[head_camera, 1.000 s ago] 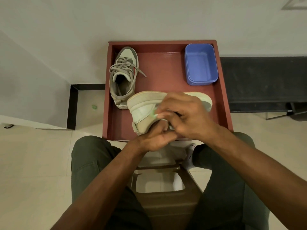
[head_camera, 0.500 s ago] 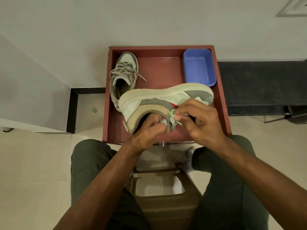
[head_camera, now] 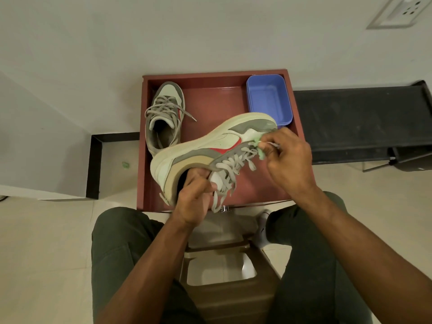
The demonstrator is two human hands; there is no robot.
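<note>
Fingers of left hand (head_camera: 194, 197) partly hidden inside opening of held sneaker (head_camera: 205, 146). Pale green scrap (head_camera: 260, 151) pinched in right hand (head_camera: 288, 160), too small to identify. Heel of second sneaker (head_camera: 163, 118) hidden behind held sneaker. Wall socket (head_camera: 400, 11) cut off by top edge.

Seated person in dark olive trousers (head_camera: 117, 253)
Both forearms (head_camera: 149, 260) are bare; a white sock (head_camera: 262, 232) with a small dark logo shows at right.

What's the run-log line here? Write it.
left hand: grips held sneaker; right hand: pinches green cloth by laces; other sneaker, blue tub: in tray
</note>
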